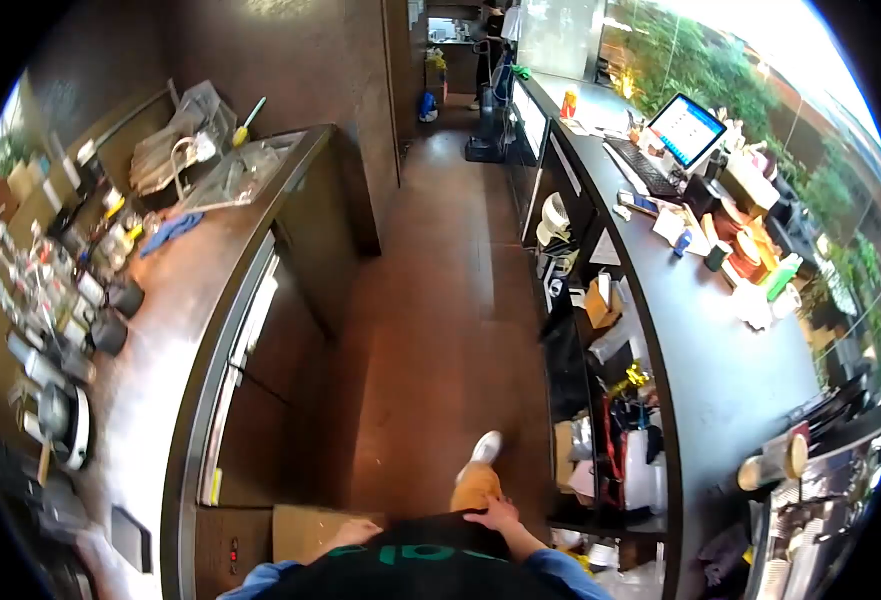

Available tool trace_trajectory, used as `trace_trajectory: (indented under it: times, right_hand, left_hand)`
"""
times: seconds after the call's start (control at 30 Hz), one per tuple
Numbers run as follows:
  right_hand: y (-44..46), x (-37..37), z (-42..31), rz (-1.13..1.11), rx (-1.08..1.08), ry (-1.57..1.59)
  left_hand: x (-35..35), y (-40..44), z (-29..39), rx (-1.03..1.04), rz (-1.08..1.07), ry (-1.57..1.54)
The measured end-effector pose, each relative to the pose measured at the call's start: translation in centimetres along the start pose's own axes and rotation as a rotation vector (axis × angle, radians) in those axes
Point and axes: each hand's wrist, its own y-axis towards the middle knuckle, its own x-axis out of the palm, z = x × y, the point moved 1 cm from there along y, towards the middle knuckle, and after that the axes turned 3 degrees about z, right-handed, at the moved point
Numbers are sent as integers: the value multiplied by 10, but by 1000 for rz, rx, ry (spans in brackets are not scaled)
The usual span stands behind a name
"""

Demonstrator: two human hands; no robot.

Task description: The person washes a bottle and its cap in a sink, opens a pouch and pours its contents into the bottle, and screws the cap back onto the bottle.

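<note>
Low in the head view, my left hand is closed at the left edge of the black apron with green lettering on my front. On the other side, my right hand has its fingers curled at the apron's right edge, above my tan trouser leg. Both hands seem to grip the apron cloth, though the fingertips are partly hidden. One white shoe shows on the floor ahead. Below my left hand there is a cardboard box.
A brown floor aisle runs between the left counter, with bottles and a blue cloth, and the right counter, with a computer screen. Filled shelves lie under the right counter. A person stands at the far end.
</note>
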Motion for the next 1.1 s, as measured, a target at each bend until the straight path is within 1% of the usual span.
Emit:
trace_trajectory:
  times: [0.07, 0.1, 0.13, 0.17, 0.2, 0.27, 0.3, 0.33, 0.37, 0.43, 0.53, 0.57, 0.6, 0.67, 0.7, 0.73, 0.77, 0.8, 0.87, 0.9, 0.97, 1.0, 1.03, 1.07, 1.1]
  right_hand:
    - [35, -14, 17, -236, 3, 54]
    - [55, -20, 17, -226, 7, 24]
    - [100, -9, 38, -301, -39, 19]
    - [137, -24, 41, -374, -93, 12]
    - [171, -43, 45, -366, -132, -62]
    - [221, -108, 32, -348, -201, -191]
    - [240, -142, 32, -272, -281, -142]
    - [270, -168, 32, -207, -158, -213]
    - [297, -187, 37, -38, -114, -206]
    - [321, -256, 29, 6, -39, -147]
    - [355, -329, 24, -14, -40, -190]
    - [362, -343, 24, 1, -47, -224]
    - [386, -345, 36, -27, -94, -250]
    - [409, -351, 46, -160, -82, -349]
    - [427, -340, 67, -138, -217, -413]
    - [440, -324, 90, -127, -258, -441]
    - [437, -327, 96, -171, -212, -394]
    - [442, -337, 103, -232, -68, -288]
    - [455, -362, 109, -262, 128, -135]
    - [464, -373, 106, -253, 190, -80]
    - [490, -402, 88, -204, 225, -3]
    - [507, -419, 73, -170, 226, 45]
    - [525, -435, 55, -133, 221, 88]
    - [544, -451, 38, -93, 213, 129]
    - [562, -467, 20, -51, 201, 168]
  left_hand:
    - [-14, 24, 6, 27, -17, -96]
    - [-25, 39, 15, -20, -4, -91]
    - [-37, 54, 24, -72, 16, -82]
    - [-50, 70, 34, -122, 38, -67]
    - [-63, 86, 45, -165, 61, -59]
    - [-84, 121, 77, -210, 111, -53]
    - [-92, 140, 94, -220, 135, -49]
    - [-101, 159, 115, -219, 159, -53]
    - [-107, 179, 140, -203, 193, -61]
    - [-122, 211, 191, -162, 264, -122]
    - [-130, 278, 250, 91, 432, -332]
    - [-116, 323, 242, 93, 358, -78]
    - [-123, 339, 259, 87, 275, -116]
    - [-148, 368, 288, 61, 128, -115]
    - [-161, 382, 298, 59, 77, -107]
    - [-177, 397, 306, 67, 37, -96]
    - [-194, 414, 314, 79, 5, -81]
    - [-214, 434, 323, 94, -25, -68]
    - [-253, 476, 339, 132, -67, -28]
    - [-276, 501, 352, 158, -83, -19]
    - [-340, 537, 398, 209, -84, -20]
    - [-367, 556, 421, 189, -69, -19]
    - [-370, 616, 415, 92, -78, 71]
    - [-398, 620, 445, 9, -15, 11]
    - [-417, 635, 461, 5, 12, -57]
